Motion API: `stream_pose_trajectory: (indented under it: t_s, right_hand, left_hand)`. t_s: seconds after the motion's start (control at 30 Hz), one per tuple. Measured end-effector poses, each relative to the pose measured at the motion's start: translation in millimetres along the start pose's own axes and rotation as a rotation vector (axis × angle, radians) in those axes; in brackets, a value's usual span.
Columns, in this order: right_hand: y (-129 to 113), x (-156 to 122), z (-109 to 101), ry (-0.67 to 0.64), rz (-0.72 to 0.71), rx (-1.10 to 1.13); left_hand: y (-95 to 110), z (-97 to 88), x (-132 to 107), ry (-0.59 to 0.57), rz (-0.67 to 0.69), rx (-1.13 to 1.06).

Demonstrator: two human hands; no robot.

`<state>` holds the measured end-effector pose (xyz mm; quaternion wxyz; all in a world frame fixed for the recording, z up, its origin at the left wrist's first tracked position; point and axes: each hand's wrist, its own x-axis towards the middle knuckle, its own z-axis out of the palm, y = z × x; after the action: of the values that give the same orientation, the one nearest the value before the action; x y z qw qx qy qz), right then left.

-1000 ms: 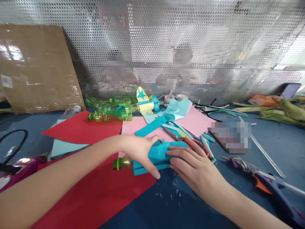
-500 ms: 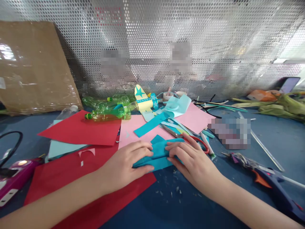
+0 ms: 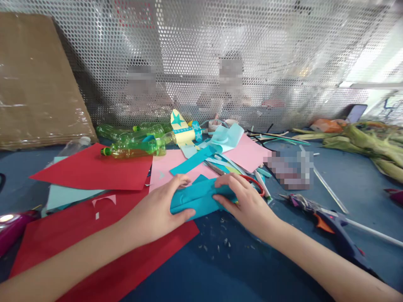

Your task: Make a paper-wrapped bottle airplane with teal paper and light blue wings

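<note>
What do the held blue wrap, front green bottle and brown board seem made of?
Blue wrap: probably matte paper, by its creases. Front green bottle: likely glossy plastic, being translucent with highlights. Brown board: likely cardboard, by its flat brown face; glossy in streaks.

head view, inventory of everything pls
held paper: 1, blue, between hands
scissors: 1, red handles, middle
glue gun: 1, dark blue, right
strips: several, mostly blue, middle
red sheets: 2, red, left
pink paper: count unclear, pink, middle
bottles: several, mostly green, back left
star craft: 1, yellow and blue, back
leaves: several, green, back right
device: 1, purple, left edge
cardboard: 1, brown, back left
panel: 1, silver, behind
table: 1, blue, underneath
left hand: 1, bare, on held paper
right hand: 1, bare, on held paper
</note>
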<state>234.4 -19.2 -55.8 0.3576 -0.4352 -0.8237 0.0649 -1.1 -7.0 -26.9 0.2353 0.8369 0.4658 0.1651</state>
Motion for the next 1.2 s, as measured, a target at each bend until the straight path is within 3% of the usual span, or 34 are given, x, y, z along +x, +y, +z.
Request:
stream_pose_trajectory:
  t_s: [0.17, 0.3, 0.47, 0.6, 0.67, 0.7, 0.77, 0.83, 0.87, 0.9, 0.93, 1.03, 1.07, 1.2]
  right_hand:
    - [13, 5, -10, -0.070, 0.156, 0.043]
    - [24, 6, -14, -0.213, 0.269, 0.165]
    - [19, 4, -28, -0.334, 0.345, 0.304]
    - [4, -2, -42, -0.354, 0.404, 0.390]
    - [-1, -8, -45, -0.261, 0.466, 0.380]
    - [-3, -11, -46, -0.177, 0.506, 0.354]
    - [-4, -18, -47, 0.014, 0.592, 0.305]
    - [-3, -26, -47, 0.165, 0.653, 0.303]
    - [-4, -29, -46, 0.229, 0.669, 0.318]
    - [-4, -31, -45, 0.277, 0.674, 0.344]
    - [-6, -33, -42, 0.304, 0.672, 0.377]
    - [-14, -38, -27, 0.358, 0.634, 0.436]
    - [-18, -39, -20, 0.374, 0.620, 0.439]
    - [-34, -43, 2, 0.338, 0.594, 0.472]
  left_hand:
    - [4, -12.5, 12, -0.109, -0.135, -0.107]
    - [3, -22.8, 18, -0.182, -0.145, -0.083]
    - [8, -49.8, 29, -0.376, -0.154, -0.095]
    - [25, -74.2, 41, -0.440, -0.010, 0.007]
    - [34, -79.8, 49, -0.418, 0.076, 0.054]
    - [37, -79.5, 53, -0.344, 0.118, 0.074]
    - [40, -71.8, 62, -0.038, 0.193, 0.077]
    - [40, -55.2, 69, 0.475, 0.231, -0.012]
    - [41, -44.6, 71, 0.618, 0.192, -0.133]
    - [41, -33.4, 72, 0.629, 0.132, -0.303]
    - [43, -22.2, 73, 0.531, 0.054, -0.506]
    - [54, 5.3, 69, 0.084, -0.077, -1.057]
    - [59, 11.4, 66, 0.006, -0.103, -1.188]
    - [71, 21.8, 62, 0.087, -0.217, -1.397]
